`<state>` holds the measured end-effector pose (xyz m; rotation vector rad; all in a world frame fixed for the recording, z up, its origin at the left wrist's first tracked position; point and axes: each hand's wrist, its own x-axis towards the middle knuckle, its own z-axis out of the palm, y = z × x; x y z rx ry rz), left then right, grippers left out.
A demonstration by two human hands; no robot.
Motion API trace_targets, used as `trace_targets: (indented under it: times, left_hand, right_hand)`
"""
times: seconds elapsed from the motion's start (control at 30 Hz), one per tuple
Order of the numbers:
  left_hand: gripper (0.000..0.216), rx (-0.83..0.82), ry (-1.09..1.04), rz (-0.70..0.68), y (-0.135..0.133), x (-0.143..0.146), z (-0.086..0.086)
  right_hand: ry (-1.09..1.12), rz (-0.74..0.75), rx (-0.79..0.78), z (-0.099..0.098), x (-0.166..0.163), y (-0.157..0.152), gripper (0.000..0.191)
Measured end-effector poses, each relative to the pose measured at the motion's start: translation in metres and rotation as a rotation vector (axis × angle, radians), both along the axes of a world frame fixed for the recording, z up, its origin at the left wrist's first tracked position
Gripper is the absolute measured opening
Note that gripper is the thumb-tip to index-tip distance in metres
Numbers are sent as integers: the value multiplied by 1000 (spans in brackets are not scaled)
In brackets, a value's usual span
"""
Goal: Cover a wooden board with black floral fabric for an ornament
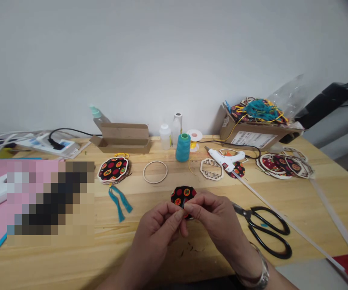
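My left hand (164, 223) and my right hand (213, 213) meet at the fingertips, both closed in a pinch. What they pinch is too small and covered to make out. Right behind the fingertips is a black fabric piece (178, 195) with red and orange flower patterns; its lower part is hidden by the fingers, and I cannot tell whether it is held or lies on the table. Black-handled scissors (248, 215) lie just right of my right hand. Beyond them a white glue gun (226, 158), with a long glue stick (282, 217) in it, rests by an octagonal lattice frame (211, 169).
A thin ring (155, 172), stacked patterned pieces (113, 169) with a teal tassel (119, 201), and a teal thread cone (183, 148) stand on the wooden table. Behind are an open cardboard box (124, 139), bottles (165, 137) and a full carton (249, 135). More patterned pieces (282, 166) lie right.
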<state>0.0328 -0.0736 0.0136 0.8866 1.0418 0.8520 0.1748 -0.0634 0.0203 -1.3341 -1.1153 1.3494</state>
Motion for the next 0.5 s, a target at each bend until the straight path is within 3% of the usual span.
trace_targets:
  times: [0.5]
  left_hand:
    - [24,39,69,-57,1,-1,3]
  right_hand:
    - [32,3,-18,2,-3,0,12]
